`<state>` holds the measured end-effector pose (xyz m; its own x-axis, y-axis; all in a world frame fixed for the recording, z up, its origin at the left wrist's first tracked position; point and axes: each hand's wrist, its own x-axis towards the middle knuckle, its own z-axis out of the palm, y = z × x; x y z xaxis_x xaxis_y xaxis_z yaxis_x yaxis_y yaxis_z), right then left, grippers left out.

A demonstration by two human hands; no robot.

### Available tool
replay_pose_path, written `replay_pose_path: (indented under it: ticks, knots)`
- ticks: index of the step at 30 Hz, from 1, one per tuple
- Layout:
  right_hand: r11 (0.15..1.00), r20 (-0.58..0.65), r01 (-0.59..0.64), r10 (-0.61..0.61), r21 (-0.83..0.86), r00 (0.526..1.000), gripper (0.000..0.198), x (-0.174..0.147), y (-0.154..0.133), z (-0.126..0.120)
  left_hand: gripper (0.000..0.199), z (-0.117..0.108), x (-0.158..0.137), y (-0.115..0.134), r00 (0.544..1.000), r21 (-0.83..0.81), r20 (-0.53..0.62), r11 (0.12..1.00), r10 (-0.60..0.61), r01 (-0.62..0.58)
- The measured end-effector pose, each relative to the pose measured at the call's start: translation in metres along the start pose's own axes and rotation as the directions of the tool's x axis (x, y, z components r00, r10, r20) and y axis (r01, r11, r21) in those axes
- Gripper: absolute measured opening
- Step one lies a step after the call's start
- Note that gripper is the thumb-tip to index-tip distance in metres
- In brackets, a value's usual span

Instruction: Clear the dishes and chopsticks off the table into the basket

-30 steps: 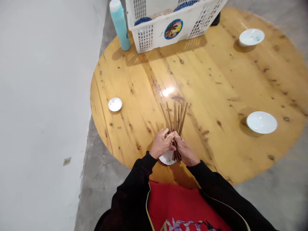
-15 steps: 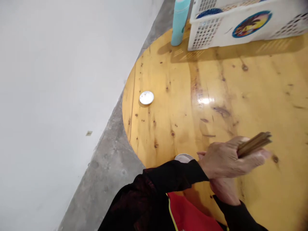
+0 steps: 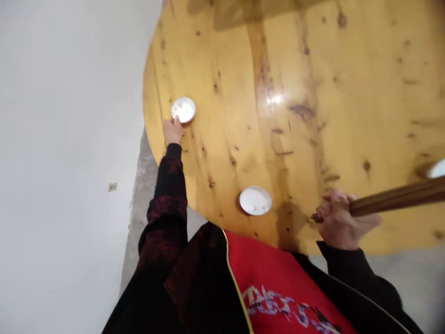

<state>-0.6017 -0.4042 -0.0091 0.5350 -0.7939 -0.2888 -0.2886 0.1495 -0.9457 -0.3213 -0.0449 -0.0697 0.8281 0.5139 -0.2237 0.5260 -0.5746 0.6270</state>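
At the table's left side, my left hand (image 3: 174,131) grips the near rim of a small white dish (image 3: 184,109), thumb over the edge and the other fingers partly hidden. Whether that dish is lifted, I cannot tell. My right hand (image 3: 339,222) is closed around a bundle of brown wooden chopsticks (image 3: 399,199), which point out to the right over the tabletop. Between my hands, close to the near edge, lies another white dish (image 3: 255,201) with small faint marks inside.
The round wooden table (image 3: 243,125) has dark knots and a shiny glare spot. A partly visible white dish (image 3: 437,169) is at the right edge, beyond the chopsticks. A white wall (image 3: 69,116) stands close on the left, with grey floor between.
My hands were together, with the chopsticks in my left. Now my right hand holds them, and my left has reached out left to the dish. The view tipped down; basket and bottle left it.
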Motion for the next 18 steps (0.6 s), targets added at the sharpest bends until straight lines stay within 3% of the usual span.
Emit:
replay_pose_path:
  ticks: [2,3,6,10,14,16,18]
  knots:
    - [1.000,0.039,-0.008,0.009,-0.020,0.999,0.039,-0.005,0.008,-0.007,0.041,0.008,0.018,-0.003,0.997,-0.008,0.068,1.000,-0.020,0.020]
    - [0.999,0.059,-0.012,0.014,-0.030,0.998,0.040,-0.007,0.012,-0.010,0.033,0.011,0.021,-0.002,0.997,-0.034,0.076,0.999,-0.016,0.018]
    - [0.999,0.090,-0.019,0.023,-0.044,0.996,0.042,-0.007,0.020,-0.018,0.016,0.010,0.005,0.005,0.997,-0.077,0.072,0.997,0.003,0.003]
    - [1.000,0.068,-0.017,0.018,-0.011,0.998,0.044,0.002,0.024,-0.027,0.022,-0.006,-0.081,0.007,0.959,-0.068,0.251,0.990,0.134,-0.120]
    - [0.999,0.046,-0.032,0.031,0.015,0.998,0.045,0.011,0.026,-0.038,0.016,-0.017,-0.192,-0.003,0.824,-0.057,0.513,0.968,0.240,-0.246]
    - [0.998,0.044,-0.049,0.048,0.024,0.998,0.043,0.015,0.028,-0.045,0.016,-0.017,-0.233,-0.010,0.771,-0.016,0.573,0.944,0.279,-0.330]
    - [0.998,0.053,-0.050,0.049,0.025,0.997,0.039,0.020,0.030,-0.052,0.015,-0.014,-0.260,-0.016,0.746,0.053,0.594,0.911,0.301,-0.409]
